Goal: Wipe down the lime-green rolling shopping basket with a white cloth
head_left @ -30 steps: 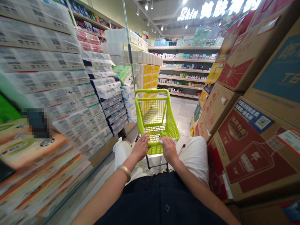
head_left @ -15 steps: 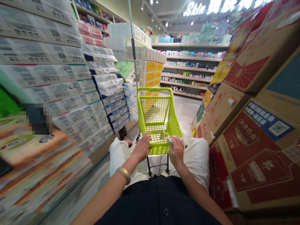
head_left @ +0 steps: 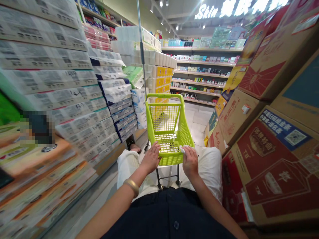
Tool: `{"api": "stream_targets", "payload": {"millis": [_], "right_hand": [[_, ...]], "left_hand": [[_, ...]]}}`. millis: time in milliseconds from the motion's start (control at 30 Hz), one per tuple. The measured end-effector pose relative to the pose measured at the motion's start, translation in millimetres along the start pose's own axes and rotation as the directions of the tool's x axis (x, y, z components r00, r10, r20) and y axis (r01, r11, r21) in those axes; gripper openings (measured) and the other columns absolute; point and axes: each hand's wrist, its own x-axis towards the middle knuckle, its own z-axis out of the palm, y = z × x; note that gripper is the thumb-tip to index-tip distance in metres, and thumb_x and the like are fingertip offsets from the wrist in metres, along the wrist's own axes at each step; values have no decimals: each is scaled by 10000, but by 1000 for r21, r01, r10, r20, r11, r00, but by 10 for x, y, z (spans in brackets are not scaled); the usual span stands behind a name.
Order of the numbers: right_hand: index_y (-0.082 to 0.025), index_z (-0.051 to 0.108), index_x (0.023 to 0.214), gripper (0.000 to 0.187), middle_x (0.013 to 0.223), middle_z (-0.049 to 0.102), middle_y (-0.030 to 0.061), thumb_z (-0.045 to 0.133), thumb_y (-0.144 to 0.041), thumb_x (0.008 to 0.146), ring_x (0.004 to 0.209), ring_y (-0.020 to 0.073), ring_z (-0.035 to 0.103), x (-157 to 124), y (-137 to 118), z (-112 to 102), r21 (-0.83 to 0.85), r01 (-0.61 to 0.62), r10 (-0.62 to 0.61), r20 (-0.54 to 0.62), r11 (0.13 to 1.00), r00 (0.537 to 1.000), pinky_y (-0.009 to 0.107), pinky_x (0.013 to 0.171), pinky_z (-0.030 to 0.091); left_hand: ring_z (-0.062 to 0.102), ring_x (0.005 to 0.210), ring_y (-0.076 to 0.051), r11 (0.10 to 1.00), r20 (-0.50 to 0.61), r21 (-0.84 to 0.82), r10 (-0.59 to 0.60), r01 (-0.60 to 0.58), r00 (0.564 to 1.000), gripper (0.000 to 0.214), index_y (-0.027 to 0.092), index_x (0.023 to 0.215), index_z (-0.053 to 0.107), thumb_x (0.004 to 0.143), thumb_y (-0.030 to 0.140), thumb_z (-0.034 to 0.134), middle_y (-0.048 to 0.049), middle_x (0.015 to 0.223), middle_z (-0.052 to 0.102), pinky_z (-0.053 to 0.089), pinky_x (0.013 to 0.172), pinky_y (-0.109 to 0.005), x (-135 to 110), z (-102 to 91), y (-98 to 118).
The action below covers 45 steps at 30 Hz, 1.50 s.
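A small lime-green plastic shopping cart stands between my knees, with a mesh basket, a raised far end and dark metal legs. A thin metal pole rises from its left side. My left hand, a gold bangle above its wrist, is closed over the near left corner of the basket rim. At the near right corner, my right hand is closed on a crumpled white wipe that touches the rim. Most of the wipe is hidden under the fingers. The cart's basket holds nothing that I can see.
Stacked tissue packs line the left side, and cardboard cartons are piled close on the right. Shelves of small boxes and bottles stand at the back. A sandalled foot shows by my left knee.
My right hand has slid slightly right along the rim with the white wipe. My left hand and the cart have stayed almost where they were.
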Motion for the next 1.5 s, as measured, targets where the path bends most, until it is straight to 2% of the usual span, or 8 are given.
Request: {"api": "stream_targets", "payload": {"millis": [100, 300, 600, 733, 900, 1033, 1267, 1500], "right_hand": [[-174, 625, 1126, 318, 1098, 646, 101, 363, -178, 945, 1122, 229, 509, 2, -169, 103, -14, -37, 37, 16, 999, 999, 452, 1042, 341], [-218, 602, 1173, 326, 1108, 643, 71, 450, -130, 898, 1095, 207, 515, 60, -722, 360, 82, 179, -193, 238, 980, 952, 373, 1026, 366], [-169, 620, 1122, 291, 1099, 641, 91, 384, -186, 952, 1117, 227, 505, 32, -35, -11, -34, 0, 1, 45, 999, 999, 427, 1055, 326], [-182, 632, 1093, 291, 1062, 645, 91, 390, -160, 934, 1089, 233, 513, 40, -234, 92, -50, -44, 47, 57, 998, 997, 435, 1037, 327], [-214, 606, 1152, 310, 1093, 641, 67, 435, -138, 905, 1095, 209, 510, 62, -694, 323, 81, 158, -173, 225, 984, 959, 373, 1032, 349], [-221, 607, 1159, 319, 1083, 645, 64, 424, -141, 909, 1075, 199, 520, 80, -537, 239, 96, 191, -209, 248, 977, 946, 353, 1006, 373], [-179, 631, 1049, 273, 1027, 645, 90, 382, -197, 936, 1039, 230, 513, 72, 53, -94, -55, -1, 6, 92, 998, 996, 410, 1009, 346], [-205, 644, 986, 225, 869, 645, 69, 434, -186, 908, 887, 228, 526, 168, -466, 182, -78, 34, -14, 250, 996, 968, 344, 842, 378]], "left_hand": [[269, 1410, -273, 1000, -15, 2, 2, -2, 1000, 398, 198, 1188, 408, 808, 127, 506, -124, 1314, 469, 356, 1114, -517, 0, 9, 5], [284, 1403, -267, 999, -40, -9, 42, -43, 998, 361, 193, 1180, 417, 828, 135, 476, -130, 1293, 483, 381, 1097, -511, 1, 2, -5], [275, 1407, -285, 1000, -20, 21, 22, -22, 1000, 396, 188, 1173, 419, 798, 134, 534, -124, 1305, 482, 361, 1115, -509, 9, -4, 18], [278, 1405, -288, 1000, -27, 19, 7, -7, 1000, 410, 186, 1176, 413, 788, 118, 526, -124, 1301, 480, 365, 1111, -511, 8, 9, 24], [267, 1411, -266, 999, -40, -9, 33, -33, 999, 365, 185, 1195, 413, 837, 146, 476, -127, 1300, 478, 369, 1110, -491, -1, 4, 17], [246, 1420, -270, 1000, -30, -9, 20, -20, 999, 366, 194, 1187, 422, 830, 153, 487, -126, 1299, 478, 379, 1098, -505, -6, -4, 17], [226, 1426, -278, 1000, -26, 8, 8, -8, 1000, 390, 188, 1177, 423, 801, 136, 511, -119, 1307, 473, 358, 1119, -495, -2, -15, 52], [246, 1419, -279, 1000, -48, 1, 9, -9, 999, 400, 193, 1189, 412, 802, 128, 487, -120, 1294, 470, 368, 1114, -505, -3, 5, 61]]}}
